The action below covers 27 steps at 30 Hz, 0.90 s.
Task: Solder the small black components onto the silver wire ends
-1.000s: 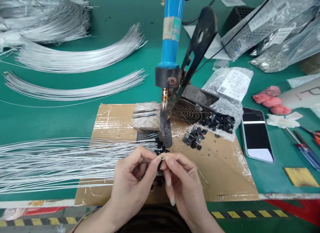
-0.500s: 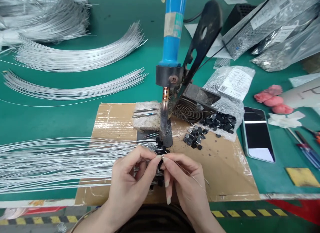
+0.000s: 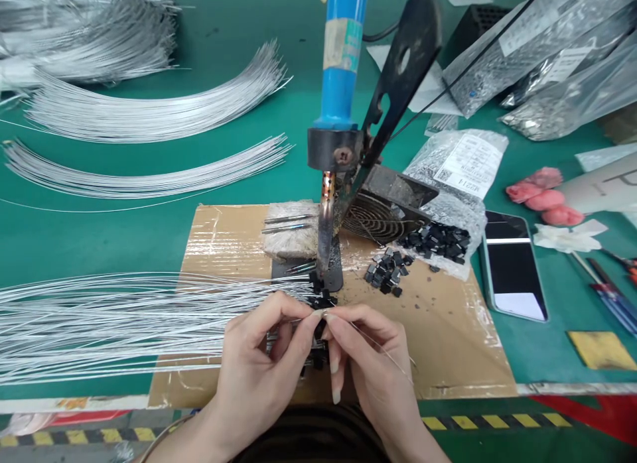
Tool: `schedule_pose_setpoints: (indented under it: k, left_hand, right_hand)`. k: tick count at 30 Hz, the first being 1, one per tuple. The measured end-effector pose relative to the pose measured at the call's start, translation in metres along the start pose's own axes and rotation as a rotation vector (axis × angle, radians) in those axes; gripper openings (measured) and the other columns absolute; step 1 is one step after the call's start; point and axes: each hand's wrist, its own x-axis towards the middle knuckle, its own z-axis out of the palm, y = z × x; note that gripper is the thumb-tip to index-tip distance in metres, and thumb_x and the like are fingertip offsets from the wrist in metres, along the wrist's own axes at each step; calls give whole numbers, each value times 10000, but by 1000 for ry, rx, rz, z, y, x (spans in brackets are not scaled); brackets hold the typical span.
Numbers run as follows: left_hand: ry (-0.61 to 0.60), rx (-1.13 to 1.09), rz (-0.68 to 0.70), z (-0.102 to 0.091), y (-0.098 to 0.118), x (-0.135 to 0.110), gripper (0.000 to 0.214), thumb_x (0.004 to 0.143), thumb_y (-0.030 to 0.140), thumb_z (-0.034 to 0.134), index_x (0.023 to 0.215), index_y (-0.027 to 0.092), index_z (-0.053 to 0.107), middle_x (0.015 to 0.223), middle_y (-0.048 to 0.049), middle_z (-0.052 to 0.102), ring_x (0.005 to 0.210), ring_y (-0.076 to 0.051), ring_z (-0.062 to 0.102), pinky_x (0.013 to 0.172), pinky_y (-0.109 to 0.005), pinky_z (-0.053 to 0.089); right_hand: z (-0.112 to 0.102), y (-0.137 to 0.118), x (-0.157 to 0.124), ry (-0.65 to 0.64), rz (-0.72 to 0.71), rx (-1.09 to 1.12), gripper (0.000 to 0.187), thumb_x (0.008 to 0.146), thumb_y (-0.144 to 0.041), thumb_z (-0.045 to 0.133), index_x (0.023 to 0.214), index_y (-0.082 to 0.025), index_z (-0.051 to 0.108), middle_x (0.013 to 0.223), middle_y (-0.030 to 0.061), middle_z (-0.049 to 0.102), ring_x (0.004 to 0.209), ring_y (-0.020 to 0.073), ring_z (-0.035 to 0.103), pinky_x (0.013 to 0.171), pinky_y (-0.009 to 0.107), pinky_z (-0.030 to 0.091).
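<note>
My left hand (image 3: 263, 363) and my right hand (image 3: 368, 360) meet fingertip to fingertip over a taped cardboard sheet (image 3: 448, 343). Both are closed in a pinch on a thin silver wire (image 3: 383, 350) that trails off to the right past my right hand. Small black components (image 3: 318, 300) lie just beyond my fingertips, at the ends of a wide bundle of silver wires (image 3: 99, 324) coming from the left. Straight ahead, a blue-handled soldering iron (image 3: 341, 71) stands tip-down in a black holder (image 3: 333, 151).
More black components (image 3: 388, 274) spill from a plastic bag (image 3: 458, 178) beside a small fan (image 3: 383, 214). A phone (image 3: 512, 264) lies to the right, with pink lumps (image 3: 540, 198) behind it. Curved wire bundles (image 3: 149, 111) rest on the green mat at far left.
My hands have stayed pinched together. The right fingers shifted slightly along the wire, which now shows more clearly trailing to the right. The view has barely moved.
</note>
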Motion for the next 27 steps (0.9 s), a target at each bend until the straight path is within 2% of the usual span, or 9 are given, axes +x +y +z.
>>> schedule_pose_setpoints:
  k: [3, 8, 14, 19, 27]
  left_hand:
    - [0, -5, 5, -1, 0, 0, 156, 975, 167, 671, 828, 215, 692, 695, 11, 675, 592, -127, 619, 522, -228, 457]
    - [-28, -6, 23, -2, -1, -1, 167, 980, 155, 662, 833, 230, 687, 686, 20, 646, 595, -127, 597, 542, -245, 458]
    - [-44, 24, 47, -4, -2, -1, 169, 984, 138, 658, 847, 236, 673, 683, 35, 619, 580, -115, 561, 537, -247, 428]
    - [-34, 25, 43, -3, -2, -2, 164, 992, 143, 648, 856, 230, 674, 666, 45, 600, 551, -103, 525, 514, -238, 401]
    - [8, 36, 43, 1, -3, -3, 145, 991, 146, 656, 867, 221, 673, 672, 37, 635, 550, -99, 553, 504, -221, 413]
  right_hand:
    - [1, -4, 1, 3, 43, 21, 174, 862, -358, 869, 837, -188, 844, 574, -13, 704, 348, 70, 593, 340, 128, 470]
    - [-2, -7, 7, -63, 78, 75, 191, 815, -369, 901, 781, -190, 842, 617, -8, 719, 333, 60, 571, 314, 128, 452]
    - [-3, -17, 8, -68, 116, -15, 248, 818, -374, 897, 724, -162, 809, 505, -21, 652, 333, 71, 560, 335, 129, 440]
    - [-5, -19, 6, -69, 136, -46, 239, 849, -382, 877, 797, -154, 828, 556, -8, 681, 351, 70, 569, 350, 134, 475]
    - [-1, -6, 7, -61, 74, 115, 167, 831, -355, 888, 831, -189, 867, 639, 3, 730, 337, 52, 559, 311, 115, 478]
